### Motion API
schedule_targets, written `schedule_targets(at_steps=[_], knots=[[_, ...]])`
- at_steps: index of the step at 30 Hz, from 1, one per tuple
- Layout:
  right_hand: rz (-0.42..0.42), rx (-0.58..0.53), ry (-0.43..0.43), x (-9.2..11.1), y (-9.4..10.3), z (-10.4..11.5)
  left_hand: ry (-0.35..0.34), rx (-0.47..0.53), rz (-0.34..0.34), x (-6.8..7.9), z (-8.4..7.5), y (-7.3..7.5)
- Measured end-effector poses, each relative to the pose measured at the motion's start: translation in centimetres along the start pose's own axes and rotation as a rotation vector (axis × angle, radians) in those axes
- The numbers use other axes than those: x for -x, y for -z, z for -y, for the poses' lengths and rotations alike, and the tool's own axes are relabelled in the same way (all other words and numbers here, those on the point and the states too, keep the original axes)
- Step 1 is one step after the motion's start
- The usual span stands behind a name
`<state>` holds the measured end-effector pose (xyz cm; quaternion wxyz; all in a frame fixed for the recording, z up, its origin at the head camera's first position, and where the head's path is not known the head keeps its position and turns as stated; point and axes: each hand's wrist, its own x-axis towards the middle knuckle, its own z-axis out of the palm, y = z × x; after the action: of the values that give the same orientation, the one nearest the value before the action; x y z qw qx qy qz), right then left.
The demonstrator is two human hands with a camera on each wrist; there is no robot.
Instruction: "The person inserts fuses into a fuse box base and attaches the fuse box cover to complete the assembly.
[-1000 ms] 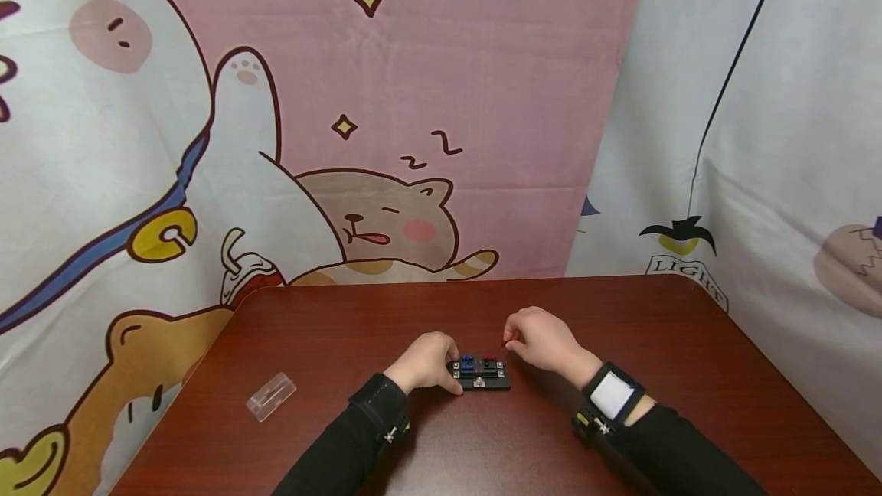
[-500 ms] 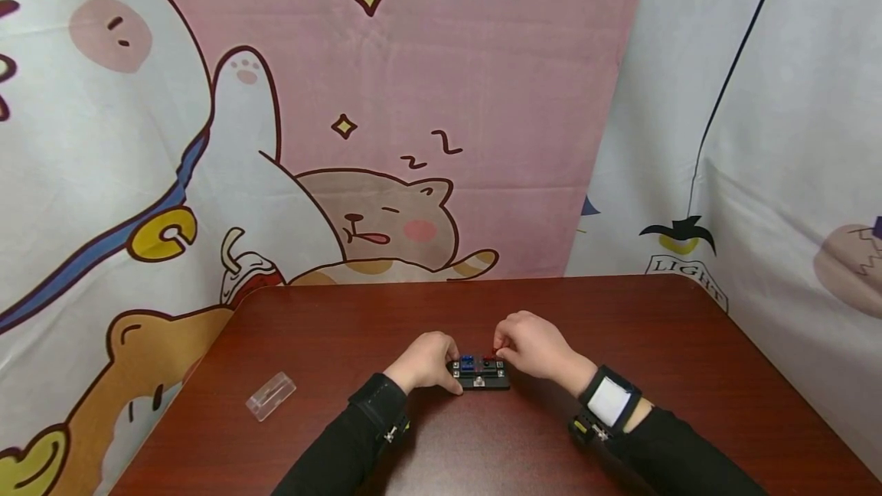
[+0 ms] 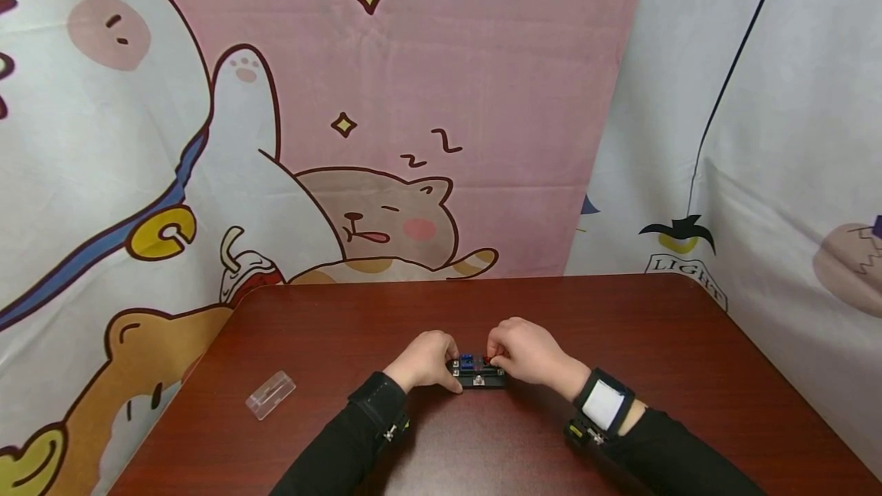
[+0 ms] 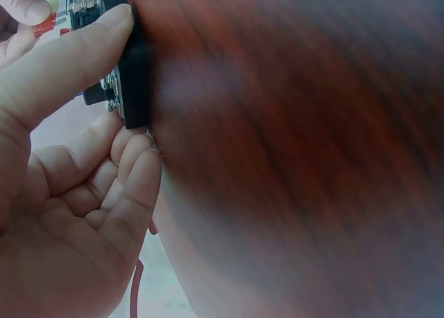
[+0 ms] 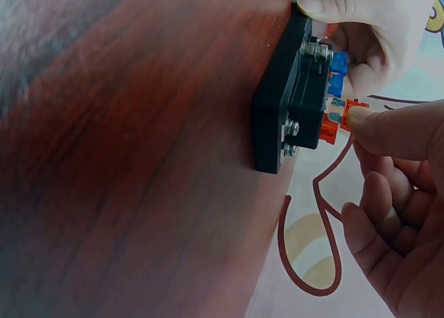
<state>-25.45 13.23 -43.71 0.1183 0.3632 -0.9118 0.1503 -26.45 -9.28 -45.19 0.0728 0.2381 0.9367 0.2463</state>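
A black fuse block [image 5: 267, 116] with metal screw terminals rests on the table, bearing blue blade fuses [image 5: 338, 71] and a red-orange blade fuse [image 5: 328, 129]. My left hand [image 3: 426, 360] grips the block by its left end, thumb on the near side and fingers behind. Between thumb and forefinger, my right hand [image 3: 527, 350] pinches another red blade fuse [image 5: 354, 104]. Its metal prongs face the block's top and show just above it in the right wrist view, beside the seated red one. In the head view, my right fingers cover much of the red fuses.
A clear plastic cover [image 3: 271, 395] lies on the brown table [image 3: 331, 320], left of my left forearm. Behind the table hangs a cloth [image 3: 524, 113] printed with cartoon animals. A black band with a white pad [image 3: 603, 406] wraps my right wrist.
My right hand has moved left and slightly nearer, bringing the red fuse from beside the block to above its right part. My left hand keeps its hold on the block.
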Motion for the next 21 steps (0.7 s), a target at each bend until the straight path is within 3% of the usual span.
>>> schedule_targets(at_steps=[21], knots=[[-0.025,0.010,0.022,0.00,-0.98,-0.05,0.002,0.003,-0.003,-0.11,-0.02,-0.12]])
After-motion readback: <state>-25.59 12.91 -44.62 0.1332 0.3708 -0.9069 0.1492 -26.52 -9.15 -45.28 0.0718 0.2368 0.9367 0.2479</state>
